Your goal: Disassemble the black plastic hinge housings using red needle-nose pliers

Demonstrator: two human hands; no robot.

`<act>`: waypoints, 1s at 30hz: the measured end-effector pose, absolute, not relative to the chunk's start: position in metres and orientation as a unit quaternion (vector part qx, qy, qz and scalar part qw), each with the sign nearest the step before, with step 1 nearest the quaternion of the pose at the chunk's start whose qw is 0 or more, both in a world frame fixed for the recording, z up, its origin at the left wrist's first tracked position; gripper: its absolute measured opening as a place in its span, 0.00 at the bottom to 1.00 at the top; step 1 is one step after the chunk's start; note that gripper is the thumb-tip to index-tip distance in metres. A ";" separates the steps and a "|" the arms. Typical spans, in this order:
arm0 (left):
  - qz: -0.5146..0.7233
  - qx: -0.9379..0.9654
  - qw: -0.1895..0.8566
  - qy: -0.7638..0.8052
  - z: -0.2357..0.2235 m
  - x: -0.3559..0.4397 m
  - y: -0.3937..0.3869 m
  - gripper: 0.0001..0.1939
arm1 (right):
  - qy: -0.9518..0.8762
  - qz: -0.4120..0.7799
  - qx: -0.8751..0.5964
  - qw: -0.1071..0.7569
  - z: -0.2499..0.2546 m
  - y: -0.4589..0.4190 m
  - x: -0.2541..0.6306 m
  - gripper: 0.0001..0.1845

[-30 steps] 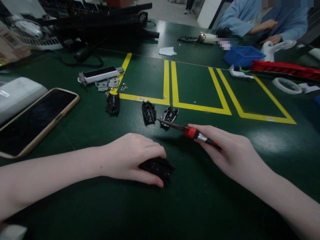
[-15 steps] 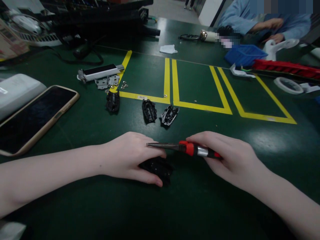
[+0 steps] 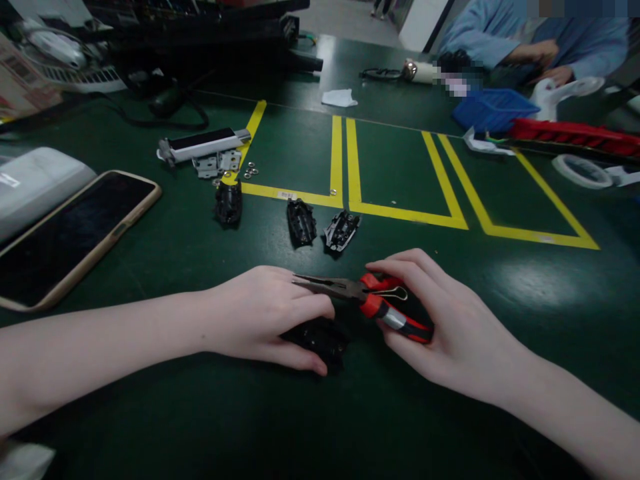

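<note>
My left hand (image 3: 273,317) is closed around a black plastic housing (image 3: 323,343) on the green table, with fingers and thumb covering much of it. In my right hand (image 3: 435,320) are red-and-black needle-nose pliers (image 3: 373,300). Their handles are spread and the jaws slightly parted, the tips pointing left over the back of my left hand. A gold-coloured wire spring shows between the handles. Beyond my hands lie three similar pieces: a black housing (image 3: 229,202), a second black housing (image 3: 301,222) and a black-and-grey housing (image 3: 342,231).
Several small metal rings (image 3: 251,171) lie near grey metal brackets (image 3: 217,163) and a white-and-black bar (image 3: 205,145). A phone (image 3: 75,233) rests at left. Yellow tape (image 3: 410,215) marks the table. Far right are a blue bin (image 3: 495,110), a tape roll (image 3: 583,171) and a co-worker (image 3: 540,50).
The pliers' handles have spread and the jaws have parted, as my right hand's grip loosened and turned. My left hand stays on the black housing.
</note>
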State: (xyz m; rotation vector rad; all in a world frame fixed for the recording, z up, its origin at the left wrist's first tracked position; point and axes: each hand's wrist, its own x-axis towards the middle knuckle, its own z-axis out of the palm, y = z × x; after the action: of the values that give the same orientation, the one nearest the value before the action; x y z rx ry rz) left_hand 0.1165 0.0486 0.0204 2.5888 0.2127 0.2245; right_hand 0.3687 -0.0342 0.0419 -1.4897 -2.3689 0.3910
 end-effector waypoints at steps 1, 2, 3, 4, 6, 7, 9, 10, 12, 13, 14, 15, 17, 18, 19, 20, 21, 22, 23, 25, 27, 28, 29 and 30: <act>0.083 0.958 0.263 0.076 0.020 0.116 0.049 0.21 | -0.832 0.123 -0.516 0.164 0.041 -0.034 0.370 0.26; 0.085 0.959 0.261 0.074 0.020 0.116 0.050 0.21 | -0.838 0.108 -0.508 0.171 0.040 -0.034 0.371 0.25; 0.087 0.959 0.261 0.072 0.020 0.115 0.051 0.21 | -0.843 0.090 -0.499 0.179 0.039 -0.033 0.372 0.24; 0.091 0.958 0.261 0.071 0.021 0.114 0.052 0.22 | -0.847 0.070 -0.493 0.187 0.038 -0.033 0.373 0.23; 0.101 0.955 0.270 0.075 0.022 0.113 0.054 0.23 | -0.849 0.025 -0.488 0.200 0.035 -0.032 0.375 0.22; 0.106 0.950 0.281 0.082 0.022 0.112 0.055 0.23 | -0.850 0.004 -0.486 0.203 0.034 -0.031 0.376 0.22; 0.113 0.937 0.314 0.104 0.025 0.110 0.056 0.22 | -0.849 -0.028 -0.486 0.207 0.032 -0.030 0.377 0.21; 0.112 0.929 0.333 0.117 0.026 0.110 0.056 0.21 | -0.848 -0.034 -0.486 0.211 0.031 -0.029 0.377 0.21; 0.108 0.914 0.367 0.136 0.028 0.110 0.057 0.20 | -0.844 -0.026 -0.486 0.225 0.028 -0.027 0.377 0.20; 0.105 0.909 0.379 0.140 0.029 0.110 0.057 0.19 | -0.842 -0.015 -0.485 0.235 0.027 -0.027 0.377 0.19; 0.100 0.904 0.390 0.143 0.030 0.110 0.057 0.19 | -0.842 -0.001 -0.482 0.244 0.026 -0.026 0.377 0.18; 0.098 0.900 0.400 0.143 0.031 0.110 0.057 0.19 | -0.842 0.012 -0.478 0.250 0.025 -0.025 0.377 0.18; 0.096 0.892 0.420 0.139 0.031 0.110 0.059 0.19 | -0.845 0.025 -0.471 0.251 0.024 -0.025 0.376 0.18; 0.093 0.887 0.430 0.137 0.031 0.111 0.059 0.19 | -0.848 0.027 -0.467 0.250 0.023 -0.024 0.375 0.19; 0.090 0.884 0.440 0.134 0.031 0.111 0.060 0.19 | -0.851 0.028 -0.462 0.249 0.023 -0.024 0.375 0.20; 0.086 0.880 0.448 0.132 0.031 0.111 0.061 0.19 | -0.854 0.029 -0.456 0.247 0.023 -0.024 0.374 0.22; 0.080 0.877 0.455 0.130 0.031 0.110 0.062 0.19 | -0.858 0.030 -0.449 0.248 0.023 -0.025 0.374 0.24; 0.074 0.875 0.461 0.129 0.031 0.110 0.063 0.19 | -0.861 0.031 -0.442 0.248 0.022 -0.025 0.374 0.25; 0.069 0.873 0.465 0.129 0.031 0.110 0.064 0.19 | -0.864 0.032 -0.436 0.248 0.022 -0.025 0.374 0.26; 0.065 0.871 0.469 0.129 0.031 0.110 0.065 0.19 | -0.869 0.035 -0.429 0.246 0.021 -0.025 0.375 0.27; 0.067 0.870 0.472 0.128 0.031 0.110 0.066 0.19 | -0.870 0.035 -0.425 0.247 0.019 -0.025 0.376 0.26; 0.068 0.869 0.473 0.126 0.031 0.110 0.066 0.19 | -0.871 0.035 -0.422 0.249 0.019 -0.025 0.376 0.26; 0.067 0.869 0.474 0.125 0.031 0.110 0.066 0.18 | -0.871 0.033 -0.420 0.251 0.019 -0.024 0.376 0.25; 0.067 0.868 0.475 0.125 0.031 0.110 0.066 0.18 | -0.872 0.032 -0.418 0.253 0.019 -0.025 0.376 0.25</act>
State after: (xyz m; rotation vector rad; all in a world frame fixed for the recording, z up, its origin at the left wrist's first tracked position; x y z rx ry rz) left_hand 0.1103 0.0656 0.0313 2.1234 0.3051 0.1631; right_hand 0.3757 -0.0246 0.0189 -1.1362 -2.3702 0.0863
